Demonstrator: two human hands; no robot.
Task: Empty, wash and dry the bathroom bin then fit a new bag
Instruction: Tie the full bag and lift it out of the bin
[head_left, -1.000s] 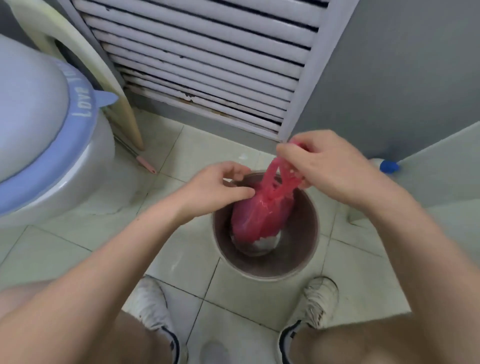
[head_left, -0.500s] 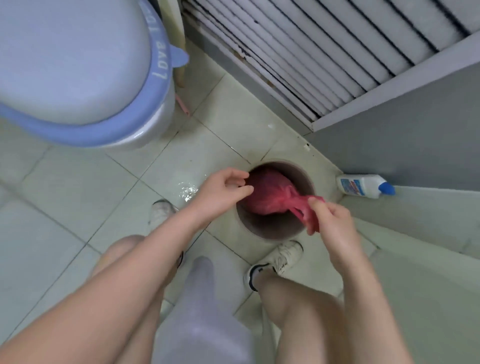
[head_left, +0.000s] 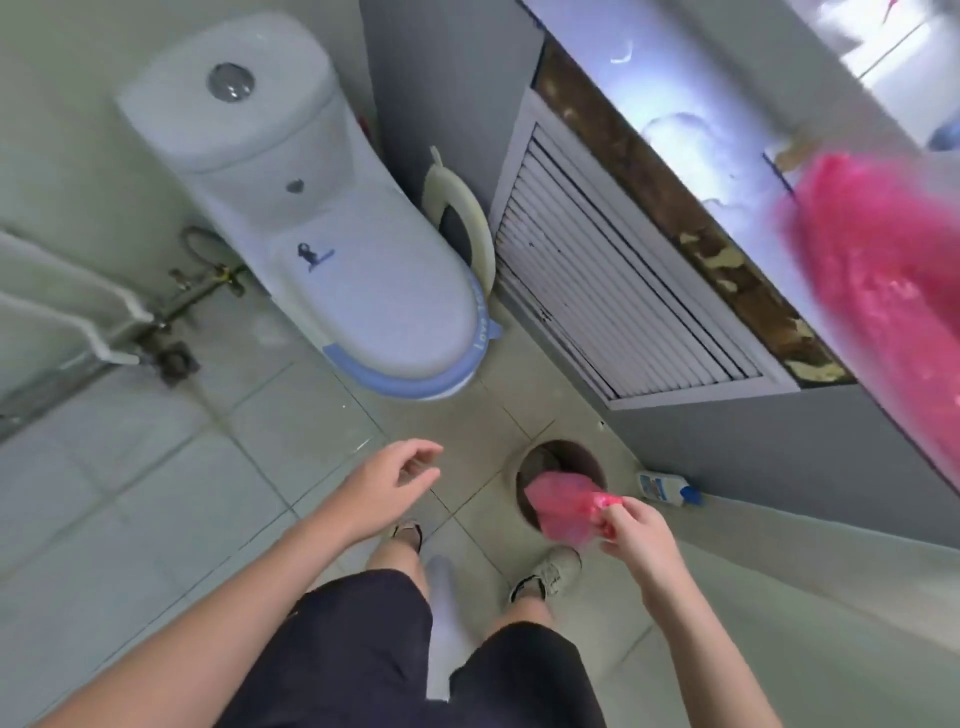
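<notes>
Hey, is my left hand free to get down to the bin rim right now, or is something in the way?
Probably yes. Your left hand is open, holds nothing, and hangs over bare floor tiles left of the bin. Nothing lies between them. Only the pink bag, pinched by your right hand, covers the bin's near side.
</notes>
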